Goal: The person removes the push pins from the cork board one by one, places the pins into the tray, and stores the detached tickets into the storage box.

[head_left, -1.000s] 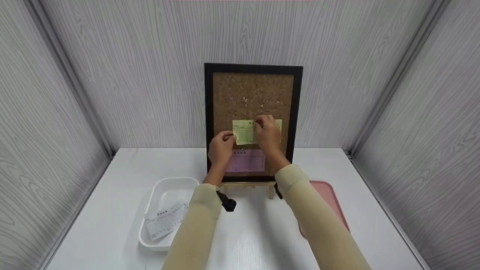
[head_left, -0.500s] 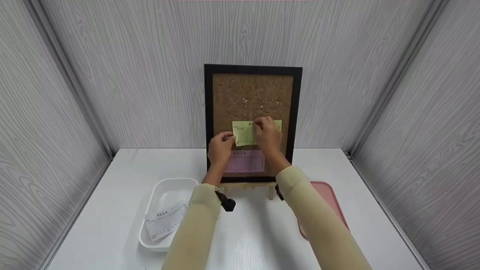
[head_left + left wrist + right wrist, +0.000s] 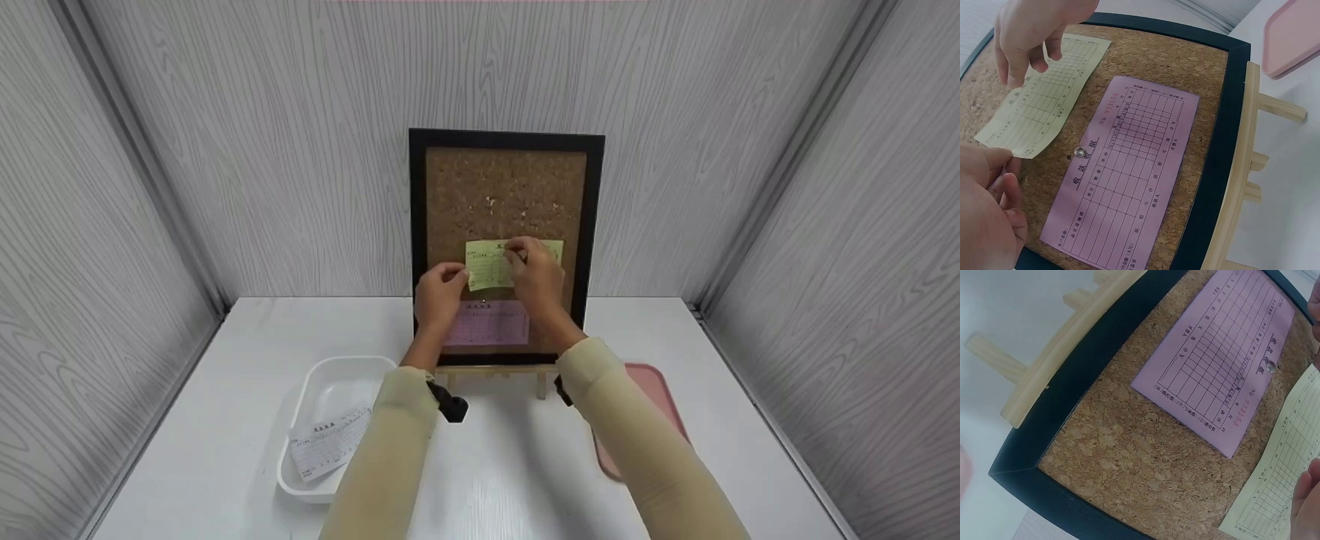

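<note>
— Left hand [image 3: 440, 295]?
— Raised forward at the end of a cream-sleeved arm, wrist bent slightly, fingers [image 3: 1000, 185] curled with thumb and forefinger pinched together.
— And the right hand [image 3: 534, 271]?
— Held a little higher and just beside the left, arm stretched out, fingers [image 3: 1016, 62] bent downward, tips drawn close in a pinch.

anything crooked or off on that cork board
The yellow slip sits slightly tilted, with no pin visible on it, only both hands holding it. The pink slip below is pinned. Small pale pits mark the cork above.
</note>
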The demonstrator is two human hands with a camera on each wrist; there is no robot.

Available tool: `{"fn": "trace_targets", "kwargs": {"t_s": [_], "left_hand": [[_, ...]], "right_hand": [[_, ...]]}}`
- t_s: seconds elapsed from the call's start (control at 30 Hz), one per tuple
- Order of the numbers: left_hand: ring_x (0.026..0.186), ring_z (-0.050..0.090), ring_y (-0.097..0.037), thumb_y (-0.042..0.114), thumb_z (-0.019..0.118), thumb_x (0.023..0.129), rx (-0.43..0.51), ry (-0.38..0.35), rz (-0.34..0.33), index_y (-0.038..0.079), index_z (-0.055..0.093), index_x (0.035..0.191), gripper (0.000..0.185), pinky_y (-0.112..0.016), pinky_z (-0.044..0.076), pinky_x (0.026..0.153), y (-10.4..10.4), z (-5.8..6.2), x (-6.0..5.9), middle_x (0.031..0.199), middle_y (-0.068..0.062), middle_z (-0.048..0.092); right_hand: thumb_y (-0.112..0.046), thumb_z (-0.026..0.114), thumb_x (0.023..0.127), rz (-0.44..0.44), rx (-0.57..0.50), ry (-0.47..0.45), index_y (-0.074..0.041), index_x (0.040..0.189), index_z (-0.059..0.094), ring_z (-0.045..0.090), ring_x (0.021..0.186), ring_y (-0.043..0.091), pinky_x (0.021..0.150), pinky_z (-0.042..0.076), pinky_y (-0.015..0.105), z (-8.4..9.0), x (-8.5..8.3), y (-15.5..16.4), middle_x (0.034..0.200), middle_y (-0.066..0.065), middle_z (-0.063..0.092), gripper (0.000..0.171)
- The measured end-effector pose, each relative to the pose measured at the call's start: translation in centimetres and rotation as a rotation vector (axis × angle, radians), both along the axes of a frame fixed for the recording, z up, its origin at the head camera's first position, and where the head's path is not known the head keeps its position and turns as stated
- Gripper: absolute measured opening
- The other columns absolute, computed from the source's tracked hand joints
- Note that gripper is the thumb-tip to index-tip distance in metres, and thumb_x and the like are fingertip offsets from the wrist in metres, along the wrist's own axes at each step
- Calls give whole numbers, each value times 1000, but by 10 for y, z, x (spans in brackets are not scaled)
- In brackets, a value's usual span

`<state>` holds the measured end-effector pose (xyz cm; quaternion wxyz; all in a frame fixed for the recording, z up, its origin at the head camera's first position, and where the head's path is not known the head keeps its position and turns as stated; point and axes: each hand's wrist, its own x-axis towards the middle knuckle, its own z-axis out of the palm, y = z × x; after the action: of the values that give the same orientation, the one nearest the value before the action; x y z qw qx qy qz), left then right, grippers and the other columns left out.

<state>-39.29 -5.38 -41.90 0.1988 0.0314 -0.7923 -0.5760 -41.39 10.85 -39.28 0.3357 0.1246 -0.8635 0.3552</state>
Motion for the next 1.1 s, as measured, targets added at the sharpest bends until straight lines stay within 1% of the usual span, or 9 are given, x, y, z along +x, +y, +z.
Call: {"fn": "trace_targets", "kwargs": {"t_s": [0.1, 0.23, 0.37, 0.5, 0.67, 0.87, 0.97, 1.1], "left_hand": [[91, 66, -21, 26, 67, 97, -3, 5, -12, 13, 75, 109, 20, -37, 51, 78, -1, 0, 0, 104, -5, 74], [94, 67, -20, 29, 66, 98, -23, -1, -32, 15, 74, 112, 22, -38, 51, 79, -3, 2, 3, 107, -4, 74], [93, 66, -19, 32, 65, 97, -40, -1, -32, 18, 74, 112, 22, -39, 50, 78, -8, 6, 7, 106, -1, 73], [93, 65, -18, 34, 65, 97, -30, -7, -47, 19, 74, 112, 23, -39, 49, 78, -14, 11, 11, 105, -1, 72], [95, 64, -18, 33, 66, 96, 2, -7, -80, 17, 74, 113, 24, -38, 48, 79, -22, 13, 21, 105, -2, 72], [97, 63, -19, 30, 66, 97, 18, 18, -103, 14, 73, 113, 24, -37, 48, 80, -33, 12, 38, 105, -4, 71], [97, 64, -18, 29, 66, 97, 27, 25, -112, 13, 72, 114, 24, -35, 48, 80, -37, 12, 46, 106, -4, 71], [94, 66, -21, 28, 66, 97, 53, 37, -118, 12, 73, 113, 24, -33, 51, 75, -43, 9, 56, 103, -5, 71]], "right_hand": [[-21, 68, 97, 7, 3, 26, -17, 106, 71, 69, 94, 17, 77, 53, 43, 0, 3, 1, 105, -1, 72, 11], [-19, 67, 98, 26, 5, 53, -14, 109, 73, 69, 95, 18, 79, 55, 40, -2, 8, 6, 106, 2, 72, 13], [-16, 66, 98, 59, -9, 60, -11, 108, 73, 69, 94, 18, 78, 56, 39, -4, 14, 13, 105, 2, 72, 13], [-15, 66, 98, 76, -19, 69, -9, 107, 74, 70, 93, 17, 78, 56, 39, -8, 19, 25, 104, 2, 72, 13], [-13, 66, 98, 76, -7, 91, -8, 105, 73, 69, 90, 18, 77, 56, 39, -15, 29, 40, 101, 3, 72, 11], [-9, 67, 96, 84, -16, 98, -8, 104, 73, 69, 91, 19, 78, 56, 39, -25, 45, 55, 99, 5, 72, 10], [-9, 68, 96, 95, -17, 97, -8, 104, 73, 67, 89, 17, 76, 55, 37, -31, 53, 61, 98, 4, 71, 10], [-6, 68, 95, 107, -14, 99, -8, 103, 73, 66, 86, 15, 74, 54, 35, -39, 64, 70, 96, 6, 70, 10]]}}
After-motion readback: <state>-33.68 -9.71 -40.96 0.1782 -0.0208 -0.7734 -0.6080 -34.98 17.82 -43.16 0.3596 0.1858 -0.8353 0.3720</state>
